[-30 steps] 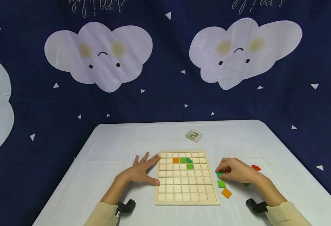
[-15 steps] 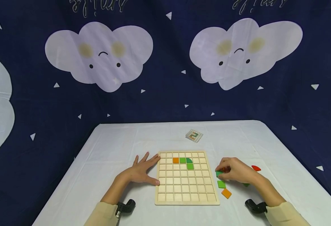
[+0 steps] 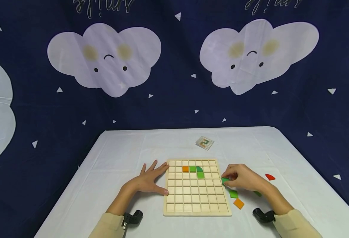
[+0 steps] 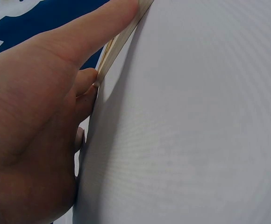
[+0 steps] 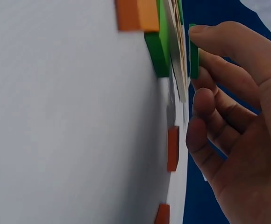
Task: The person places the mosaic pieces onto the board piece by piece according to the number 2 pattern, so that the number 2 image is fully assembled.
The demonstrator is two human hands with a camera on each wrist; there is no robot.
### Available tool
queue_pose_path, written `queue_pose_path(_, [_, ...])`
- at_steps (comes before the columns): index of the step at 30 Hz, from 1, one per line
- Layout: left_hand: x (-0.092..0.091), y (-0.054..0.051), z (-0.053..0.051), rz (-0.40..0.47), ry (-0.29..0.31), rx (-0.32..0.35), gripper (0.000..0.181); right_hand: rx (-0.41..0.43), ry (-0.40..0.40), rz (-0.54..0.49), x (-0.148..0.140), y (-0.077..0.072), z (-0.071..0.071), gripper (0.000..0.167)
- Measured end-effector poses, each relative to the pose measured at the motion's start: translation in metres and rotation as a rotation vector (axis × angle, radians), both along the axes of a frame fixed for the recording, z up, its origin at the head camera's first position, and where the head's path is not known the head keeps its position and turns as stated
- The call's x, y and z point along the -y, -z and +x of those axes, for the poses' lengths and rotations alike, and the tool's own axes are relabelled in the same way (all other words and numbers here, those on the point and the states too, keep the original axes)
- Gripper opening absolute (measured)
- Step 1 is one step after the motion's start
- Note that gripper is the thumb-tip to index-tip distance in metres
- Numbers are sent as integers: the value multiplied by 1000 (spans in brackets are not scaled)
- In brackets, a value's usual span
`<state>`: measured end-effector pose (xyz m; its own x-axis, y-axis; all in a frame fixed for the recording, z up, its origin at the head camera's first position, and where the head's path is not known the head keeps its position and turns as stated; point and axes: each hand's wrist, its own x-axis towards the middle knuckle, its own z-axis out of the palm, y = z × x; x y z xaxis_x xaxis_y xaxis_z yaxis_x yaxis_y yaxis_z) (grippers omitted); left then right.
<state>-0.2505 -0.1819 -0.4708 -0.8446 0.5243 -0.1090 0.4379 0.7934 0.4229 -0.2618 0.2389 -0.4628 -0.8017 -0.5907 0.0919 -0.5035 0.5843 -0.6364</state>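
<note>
A wooden grid board (image 3: 183,190) lies on the table, with an orange square (image 3: 185,169), two green squares (image 3: 193,169) and a dark green quarter-round piece (image 3: 199,169) in its upper cells. My left hand (image 3: 149,181) rests at the board's left edge, fingers spread, thumb and fingertips touching the rim. At the right edge, my right hand (image 3: 243,178) pinches a green piece (image 3: 225,180) between thumb and fingers. The right wrist view shows this green piece (image 5: 194,52) held upright, clear of the table, with the other fingers of the hand (image 5: 247,107) curled.
Right of the board lie a green square (image 3: 233,194), an orange square (image 3: 239,203), a red quarter-round piece (image 3: 270,177) and a green piece (image 3: 258,193) partly behind the right wrist. A small patterned card (image 3: 205,142) lies beyond the board.
My right hand has moved left and slightly up to the board's right edge, carrying the green piece away from the loose pieces. The left hand has stayed in place.
</note>
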Motion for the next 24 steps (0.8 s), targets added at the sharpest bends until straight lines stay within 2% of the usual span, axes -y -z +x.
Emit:
queue_pose_path(13, [1, 0, 0, -8, 4, 1, 112, -27, -33, -20, 25, -3, -13, 17])
queue_pose_path(24, [0, 0, 0, 2, 5, -2, 112, 25, -86, -15, 45, -7, -15, 17])
